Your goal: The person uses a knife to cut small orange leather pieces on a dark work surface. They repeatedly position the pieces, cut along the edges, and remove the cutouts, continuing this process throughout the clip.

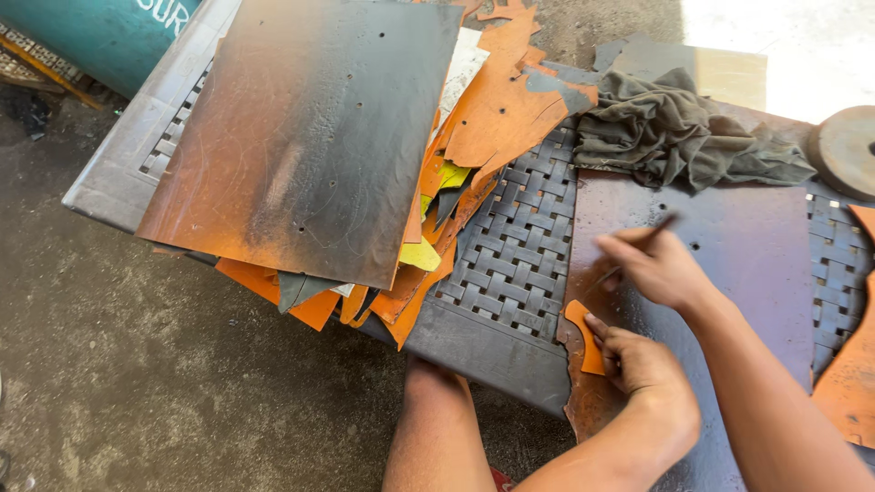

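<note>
bare concrete floor (137,364) in shade; grey woven plastic table (519,246); harsh sunlight at upper right

Teal drum (100,32), white-lettered, top left corner

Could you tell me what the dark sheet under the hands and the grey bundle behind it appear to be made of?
The dark sheet looks like leather or rubbery sheeting: matt, scuffed, orange at its torn edge. The grey bundle looks like woven cloth, soft and crumpled into folds.
</note>
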